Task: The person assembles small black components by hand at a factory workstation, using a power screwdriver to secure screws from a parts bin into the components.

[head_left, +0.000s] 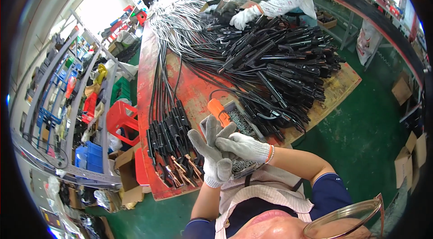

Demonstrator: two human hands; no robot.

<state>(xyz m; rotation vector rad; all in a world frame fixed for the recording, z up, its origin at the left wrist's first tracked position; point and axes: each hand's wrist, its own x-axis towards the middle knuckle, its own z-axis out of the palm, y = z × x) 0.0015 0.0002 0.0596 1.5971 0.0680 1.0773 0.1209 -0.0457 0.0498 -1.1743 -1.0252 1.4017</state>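
Both of my hands wear pale knit work gloves and meet over the near edge of the table. My left hand [211,151] is raised with its fingers spread. My right hand [250,147] comes from the right, its fingers closed against the fingers of the left glove. A metal tray [255,130] of small loose screws [241,122] sits just beneath and behind them. An orange tool [218,111] lies at the tray's left side. To the left lies a row of black cable clamps [169,137] with copper-coloured ends toward me; a large pile of black clamps [284,65] lies to the right.
Grey and black cables [180,18] run along the red worktable [145,90]. Across it, a co-worker's gloved hand [245,18] rests over the pile. A red stool [122,119] and loaded shelves [85,76] stand left. Cardboard boxes [408,157] lie right on the green floor.
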